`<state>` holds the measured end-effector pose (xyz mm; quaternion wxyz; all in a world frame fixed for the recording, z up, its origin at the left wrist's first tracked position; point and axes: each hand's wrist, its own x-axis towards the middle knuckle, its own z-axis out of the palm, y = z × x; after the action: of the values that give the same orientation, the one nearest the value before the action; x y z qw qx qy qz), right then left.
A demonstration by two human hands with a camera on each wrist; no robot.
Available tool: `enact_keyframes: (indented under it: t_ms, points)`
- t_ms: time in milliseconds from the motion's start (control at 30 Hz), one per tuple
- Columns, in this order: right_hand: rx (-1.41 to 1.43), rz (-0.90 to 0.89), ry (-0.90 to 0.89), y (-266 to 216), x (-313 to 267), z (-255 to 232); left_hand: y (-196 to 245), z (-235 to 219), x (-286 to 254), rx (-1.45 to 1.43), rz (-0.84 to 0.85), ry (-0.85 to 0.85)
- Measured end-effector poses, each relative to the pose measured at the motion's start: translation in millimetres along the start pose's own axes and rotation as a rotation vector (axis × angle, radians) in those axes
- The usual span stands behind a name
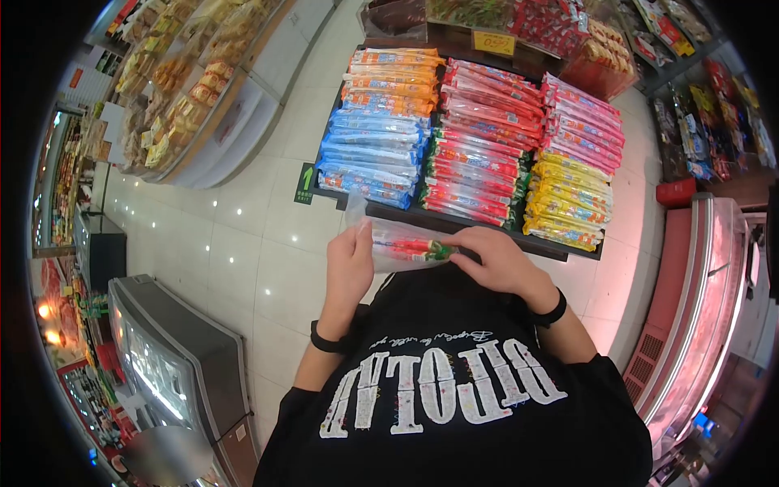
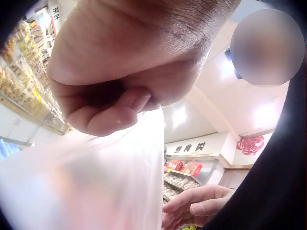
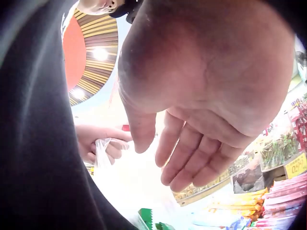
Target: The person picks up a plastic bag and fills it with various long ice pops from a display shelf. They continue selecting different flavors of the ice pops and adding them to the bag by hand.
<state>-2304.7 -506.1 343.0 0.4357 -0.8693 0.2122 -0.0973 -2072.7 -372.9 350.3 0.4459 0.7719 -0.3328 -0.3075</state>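
Observation:
My left hand point(image 1: 350, 264) grips the gathered edge of a clear plastic bag point(image 1: 357, 211) in front of my body. Inside the bag lie red packets with green ends point(image 1: 410, 246). At the bag's right end is my right hand point(image 1: 497, 261), its fingertips right by the green ends in the head view. The right wrist view shows that hand point(image 3: 206, 100) with fingers nearly straight and thumb apart, the bag point(image 3: 136, 179) beyond it. In the left wrist view, curled fingers point(image 2: 103, 120) pinch the bag's film, and its contents are blurred.
Ahead stands a dark display table point(image 1: 462, 221) with rows of orange, blue, red, pink and yellow packets. A black freezer point(image 1: 195, 333) is at lower left, a pink-lit chiller point(image 1: 677, 300) at right. Shelves of bagged snacks point(image 1: 191, 89) curve along the upper left.

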Motion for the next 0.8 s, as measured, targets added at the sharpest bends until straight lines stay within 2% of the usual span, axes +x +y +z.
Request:
enact_keyframes:
  t_ms: [133, 300, 400, 467, 533, 600, 667, 733, 800]
  points:
    - [0.025, 0.023, -0.035, 21, -15, 11, -4, 9, 0, -0.023, -0.008, -0.037]
    - [0.020, 0.129, -0.194, 26, -23, 25, 4, 26, -6, -0.047, -0.047, -0.099]
    - [0.138, -0.002, -0.090, 45, -29, 15, 6, 31, -5, -0.072, -0.069, -0.077]
    - [0.323, 0.147, -0.085, 60, -33, -15, 7, 32, -4, -0.098, -0.126, -0.050]
    - [0.313, 0.228, 0.046, 112, -43, -32, 6, 35, -4, -0.121, -0.117, -0.034]
    - [0.182, 0.473, 0.128, 156, -53, -73, 16, 42, -7, -0.171, -0.178, -0.034]
    - [0.027, 0.587, 0.279, 224, -71, -105, 23, 56, -10, -0.191, -0.187, 0.007]
    - [-0.113, 0.649, 0.356, 281, -85, -147, 28, 67, -13, -0.196, -0.217, 0.034]
    - [-0.281, 0.628, 0.403, 334, -97, -186, 30, 80, -17, -0.202, -0.237, 0.071]
